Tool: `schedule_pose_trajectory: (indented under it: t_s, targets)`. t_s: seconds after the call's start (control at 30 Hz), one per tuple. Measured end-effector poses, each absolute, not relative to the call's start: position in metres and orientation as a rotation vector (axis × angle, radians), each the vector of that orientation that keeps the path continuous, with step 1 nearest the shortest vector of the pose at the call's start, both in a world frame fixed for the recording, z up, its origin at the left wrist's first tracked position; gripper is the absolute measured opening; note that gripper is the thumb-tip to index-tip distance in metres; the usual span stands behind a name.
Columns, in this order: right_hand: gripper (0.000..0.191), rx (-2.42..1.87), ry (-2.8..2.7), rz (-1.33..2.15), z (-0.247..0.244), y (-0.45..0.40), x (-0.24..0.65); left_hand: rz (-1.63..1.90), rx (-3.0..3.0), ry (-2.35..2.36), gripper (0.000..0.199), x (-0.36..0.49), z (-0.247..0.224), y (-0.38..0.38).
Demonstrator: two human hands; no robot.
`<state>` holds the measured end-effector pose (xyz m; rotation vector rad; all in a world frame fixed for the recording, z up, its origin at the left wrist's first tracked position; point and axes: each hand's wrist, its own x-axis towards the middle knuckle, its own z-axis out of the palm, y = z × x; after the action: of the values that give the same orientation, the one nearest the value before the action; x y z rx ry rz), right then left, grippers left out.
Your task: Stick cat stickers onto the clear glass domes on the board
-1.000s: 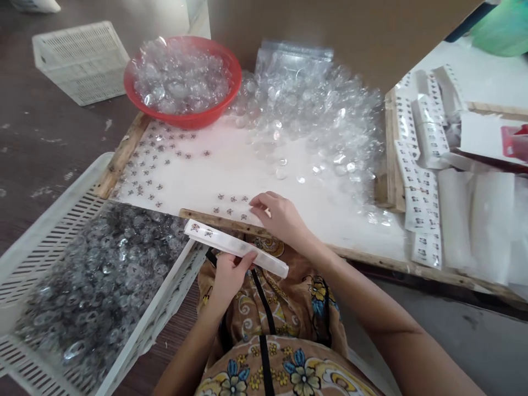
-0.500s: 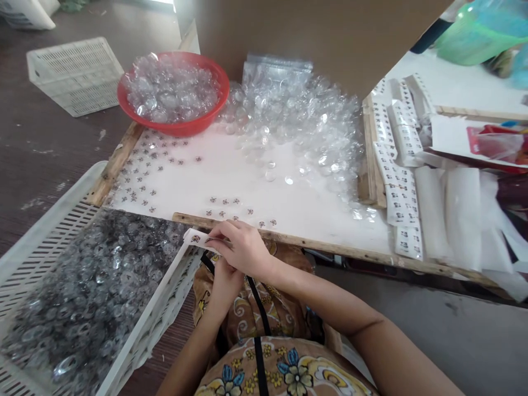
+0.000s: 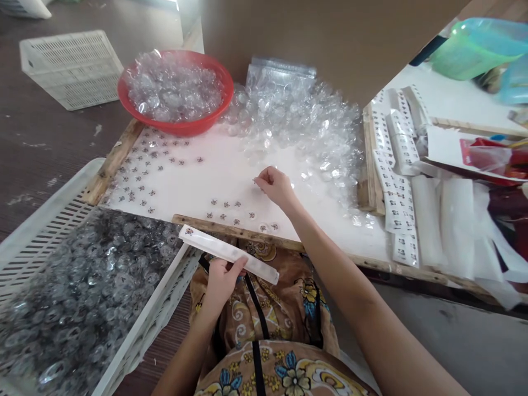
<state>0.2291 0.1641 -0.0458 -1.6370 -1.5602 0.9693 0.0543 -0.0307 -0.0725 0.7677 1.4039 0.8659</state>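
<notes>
My left hand (image 3: 223, 278) is closed on a long white sticker strip (image 3: 229, 252), thumb on top, in front of the table's wooden edge. One small dark print shows at the strip's left end. Over the white tabletop (image 3: 198, 184), my right hand (image 3: 275, 188) has thumb and forefinger pinched together; something tiny and dark is at the fingertips, too small to name. Small printed stickers (image 3: 226, 204) lie in loose rows near the front edge, and others cover the tabletop's left side. Clear round plastic pieces (image 3: 297, 121) are heaped behind my right hand.
A red basin (image 3: 181, 127) of clear plastic pieces stands at the back left. A white crate (image 3: 142, 324) full of clear round pieces is at the lower left, another crate (image 3: 74, 71) behind it. Printed strips (image 3: 396, 192) lie at the right, beside a wooden ledge.
My right hand has left the strip and moved up and right over the tabletop. The strip, earlier mostly hidden by my hands, now shows along its length in my left hand.
</notes>
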Motion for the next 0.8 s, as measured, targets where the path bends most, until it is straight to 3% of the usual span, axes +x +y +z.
schedule_pose_trajectory:
  t_s: [0.3, 0.53, 0.67, 0.8]
  targets:
    - [0.006, -1.834, -1.663, 0.982, -0.049, 0.168, 0.232, 0.865, 0.77, 1.425, 0.042, 0.047, -0.077, -0.027]
    - [0.002, -1.826, -1.834, 0.77, -0.049, 0.16, 0.224, 0.874, 0.786, 1.424, 0.043, 0.047, -0.077, -0.029]
    - [0.008, -1.819, -1.915, 0.631, -0.049, 0.15, 0.218, 0.887, 0.795, 1.404, 0.043, 0.049, -0.074, -0.031]
    - [0.028, -1.799, -1.904, 0.741, -0.049, 0.136, 0.198, 0.865, 0.831, 1.421, 0.042, 0.051, -0.077, -0.034]
